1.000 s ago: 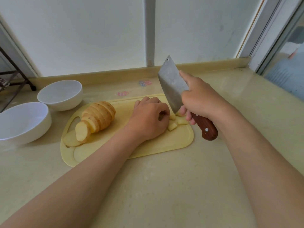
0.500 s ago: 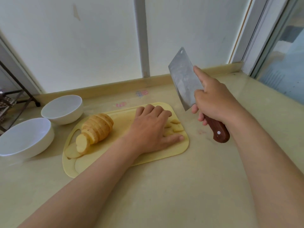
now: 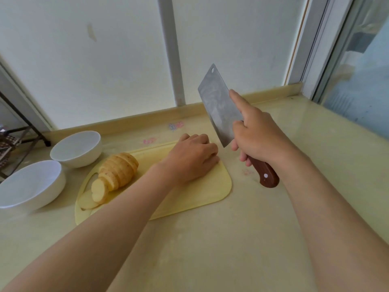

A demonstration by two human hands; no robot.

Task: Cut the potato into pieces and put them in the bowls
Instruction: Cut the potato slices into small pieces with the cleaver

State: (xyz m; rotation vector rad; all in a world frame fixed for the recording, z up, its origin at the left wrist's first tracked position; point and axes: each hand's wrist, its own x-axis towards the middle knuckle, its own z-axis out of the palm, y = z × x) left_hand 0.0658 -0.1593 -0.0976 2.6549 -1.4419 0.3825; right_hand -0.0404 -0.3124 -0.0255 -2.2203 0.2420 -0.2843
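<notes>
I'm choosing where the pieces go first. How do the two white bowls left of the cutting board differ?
The nearer bowl looks wider and shallower than the farther bowl. The nearer bowl is cut off by the picture's left edge; the farther bowl shows whole. Both are white, upright and empty, on the counter.

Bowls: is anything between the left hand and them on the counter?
Yes. The sliced potato lies on the cutting board between the left hand and the bowls, so the hand would likely have to pass over it. The cleaver is raised, off to the right.
</notes>
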